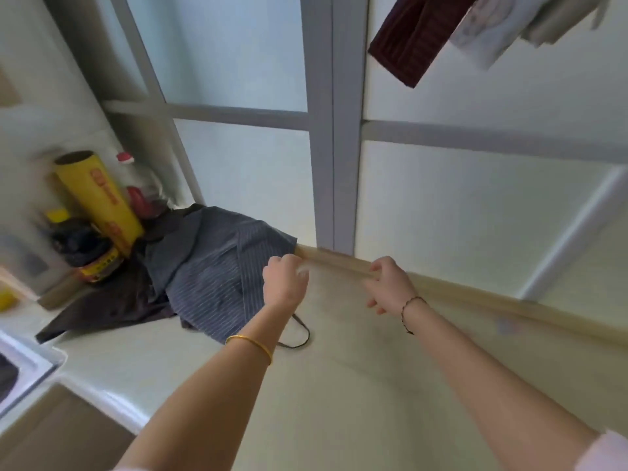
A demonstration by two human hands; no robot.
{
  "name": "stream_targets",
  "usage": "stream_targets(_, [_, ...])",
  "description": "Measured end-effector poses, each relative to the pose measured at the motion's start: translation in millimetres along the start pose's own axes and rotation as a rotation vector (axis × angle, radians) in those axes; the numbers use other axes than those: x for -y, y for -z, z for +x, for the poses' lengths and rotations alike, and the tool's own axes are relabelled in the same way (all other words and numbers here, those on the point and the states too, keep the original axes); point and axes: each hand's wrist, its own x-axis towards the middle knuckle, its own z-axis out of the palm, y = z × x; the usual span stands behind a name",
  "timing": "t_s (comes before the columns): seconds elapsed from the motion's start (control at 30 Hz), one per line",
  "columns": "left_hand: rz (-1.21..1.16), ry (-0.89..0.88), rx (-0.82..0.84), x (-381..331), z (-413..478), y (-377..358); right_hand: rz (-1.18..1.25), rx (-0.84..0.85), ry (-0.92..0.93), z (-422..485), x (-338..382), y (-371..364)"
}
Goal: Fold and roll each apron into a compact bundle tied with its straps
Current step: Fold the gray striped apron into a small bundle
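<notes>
Arms outstretched — left hand [283,283], right hand [390,287] curled beside apron [210,266].

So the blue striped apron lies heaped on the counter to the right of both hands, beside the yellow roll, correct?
No. The head view shows the blue striped apron heaped on the counter to the left of both hands, not the right: the left hand is nearest it, the right hand farther off. It does lie beside the yellow roll.
</notes>
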Motion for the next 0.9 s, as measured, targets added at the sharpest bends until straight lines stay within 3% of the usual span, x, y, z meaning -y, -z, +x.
stream_targets(0.13, [0.183,0.167,0.134,81,28,13,0.001,0.035,-0.101,21,0,-64])
stream_targets(0.3, [0.119,0.372,0.350,150,57,4,0.067,0.152,-0.220,42,10,-158])
stream_targets(0.4, [0.170,0.362,0.461,172,52,-13,0.108,0.227,-0.292,46,6,-192])
stream_targets(0.5, [0.196,0.253,0.435,179,56,-20,0.129,0.322,-0.335,46,-2,-208])
stream_targets(0.6, [-0.152,0.200,0.481,154,63,-21,0.136,0.341,-0.216,46,-12,-218])
stream_targets(0.67, [-0.520,0.261,0.592,126,70,-18,0.278,0.160,-0.146,46,-16,-218])
stream_targets(0.73, [-0.757,0.233,0.728,95,75,-10,0.609,-0.051,-0.171,45,-7,-204])
stream_targets(0.8, [-0.885,0.181,0.820,67,76,-1,0.974,-0.108,-0.197,43,5,-183])
stream_targets(0.87, [-0.927,0.113,0.865,41,74,3,1.105,-0.097,-0.200,39,8,-157])
stream_targets(0.9, [-0.915,0.075,0.870,32,73,2,1.061,-0.111,-0.229,39,7,-144])
